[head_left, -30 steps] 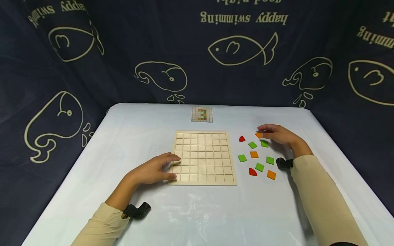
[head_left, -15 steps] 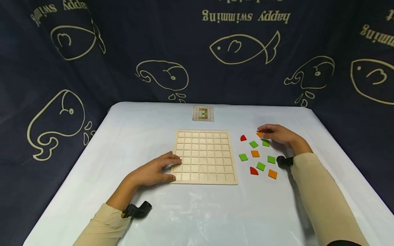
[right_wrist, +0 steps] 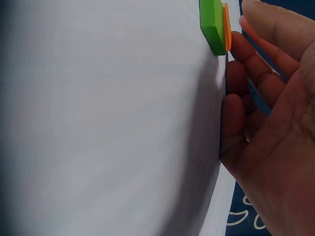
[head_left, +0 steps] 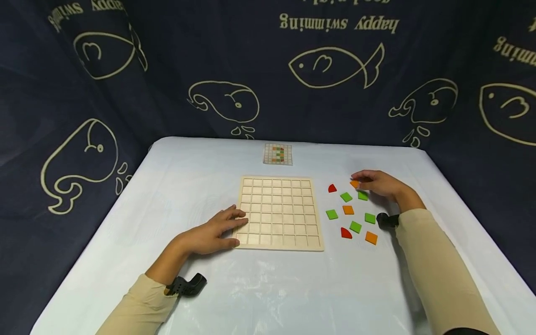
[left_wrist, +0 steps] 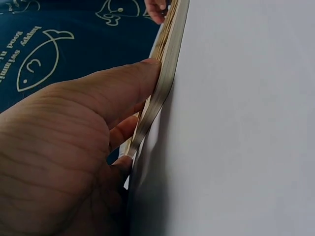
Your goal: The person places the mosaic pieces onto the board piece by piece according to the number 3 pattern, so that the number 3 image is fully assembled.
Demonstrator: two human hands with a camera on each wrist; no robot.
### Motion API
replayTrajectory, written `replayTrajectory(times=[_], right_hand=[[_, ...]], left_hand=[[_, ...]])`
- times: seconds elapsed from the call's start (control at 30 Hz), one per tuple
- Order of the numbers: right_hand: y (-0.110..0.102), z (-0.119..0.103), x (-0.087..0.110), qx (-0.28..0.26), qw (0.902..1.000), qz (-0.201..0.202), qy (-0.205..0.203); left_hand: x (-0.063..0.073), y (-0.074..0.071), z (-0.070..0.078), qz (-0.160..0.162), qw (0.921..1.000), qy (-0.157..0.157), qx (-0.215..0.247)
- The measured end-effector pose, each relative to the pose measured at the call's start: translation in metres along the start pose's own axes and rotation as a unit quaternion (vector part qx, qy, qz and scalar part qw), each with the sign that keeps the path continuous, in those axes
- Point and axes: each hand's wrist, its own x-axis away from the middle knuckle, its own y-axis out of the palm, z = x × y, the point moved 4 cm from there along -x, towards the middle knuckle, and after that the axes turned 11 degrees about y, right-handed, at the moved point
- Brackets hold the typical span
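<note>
In the head view, a pale wooden grid board lies flat on the white table. My left hand rests on its left edge with fingers spread and fairly straight. In the left wrist view, the left thumb lies against the board's edge. To the right of the board, my right hand is low over an orange square tile, its thumb and loosely bent fingers on either side. The right wrist view shows that orange tile right by the fingertips, partly behind a green tile.
Several green square tiles, two more orange tiles and two red quarter-round tiles lie scattered between board and right forearm. A small card with a coloured grid pattern lies beyond the board. Dark printed cloth hangs behind the table.
The head view has shifted slightly. My left fingers have spread a little on the board's edge; the right hand stays at the orange tile.
</note>
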Motion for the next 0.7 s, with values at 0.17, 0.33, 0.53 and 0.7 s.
replayTrajectory(times=[0.17,0.33,0.53,0.7], right_hand=[[-0.0004,0.0012,0.0002,0.003,1.0,0.002,0.002],[-0.0002,-0.0002,-0.0019,0.004,1.0,0.005,0.004],[-0.0002,0.0023,-0.0031,0.005,0.9999,0.006,0.006],[0.0008,0.003,-0.0033,0.019,0.9997,0.013,0.003]], left_hand=[[-0.0004,-0.0006,0.0006,0.002,1.0,0.001,-0.004],[0.0006,-0.002,-0.0004,0.01,0.9999,0.01,-0.001],[0.0002,-0.0012,-0.0015,0.013,0.9997,0.02,0.0],[0.0004,-0.0009,-0.0018,0.015,0.9995,0.027,-0.009]])
